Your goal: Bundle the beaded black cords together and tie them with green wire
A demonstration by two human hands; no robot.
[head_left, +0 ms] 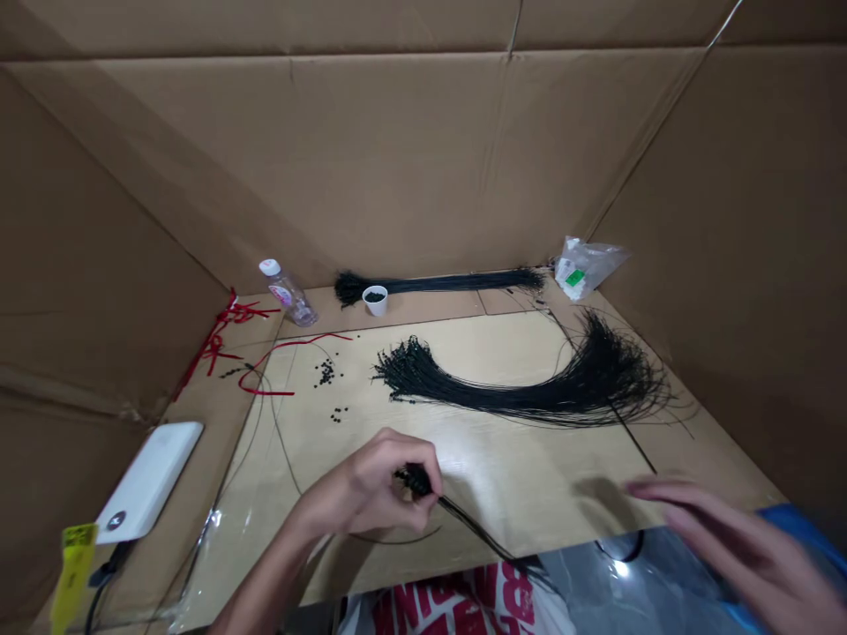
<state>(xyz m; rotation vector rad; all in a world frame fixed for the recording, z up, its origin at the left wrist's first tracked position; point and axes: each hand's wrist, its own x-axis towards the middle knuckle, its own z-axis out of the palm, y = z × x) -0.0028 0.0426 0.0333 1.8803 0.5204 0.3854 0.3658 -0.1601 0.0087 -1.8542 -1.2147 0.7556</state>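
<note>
My left hand [371, 485] is closed around a small bunch of black cords [456, 511], gripping their beaded ends just above the wooden board [529, 467]. The cords trail down toward my body. My right hand [734, 538] hovers at the lower right with fingers stretched out and holds nothing; it is smeared by motion. A large curved bundle of black cords [529, 388] lies on the board beyond both hands. Loose black beads [326, 375] are scattered to the left of it.
A second straight cord bundle [443, 282] and a white cup of beads [375, 300] sit at the back. A plastic bottle [288, 293], red strings [231, 339], a white power bank [149, 481] and a plastic bag [586, 265] lie around. Cardboard walls enclose the space.
</note>
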